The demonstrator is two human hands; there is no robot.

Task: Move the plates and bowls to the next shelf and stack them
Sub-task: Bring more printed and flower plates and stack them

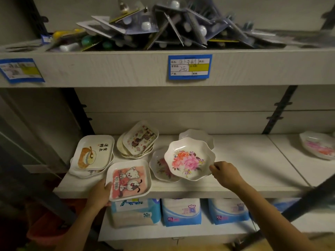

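Observation:
My left hand [100, 193] grips the front left corner of a square pink cartoon plate [129, 179], tilted up off the shelf's front edge. My right hand [225, 173] pinches the right rim of a scalloped floral bowl [189, 159], lifted and tilted over another floral bowl [160, 167]. A plain white scalloped bowl [196, 135] lies behind them. At the left, a fish-print square plate [94, 153] tops a small stack. A stack of cartoon-print plates [138, 139] leans further back. On the neighbouring shelf to the right rests one floral bowl [318, 145].
The white middle shelf [244, 160] meets the right-hand shelf at a seam. An upper shelf holds a heap of packaged goods [163, 26] and a blue price tag [190, 67]. Below sit blue and white packs [181, 211]. A dark diagonal bar [308, 201] crosses the lower right.

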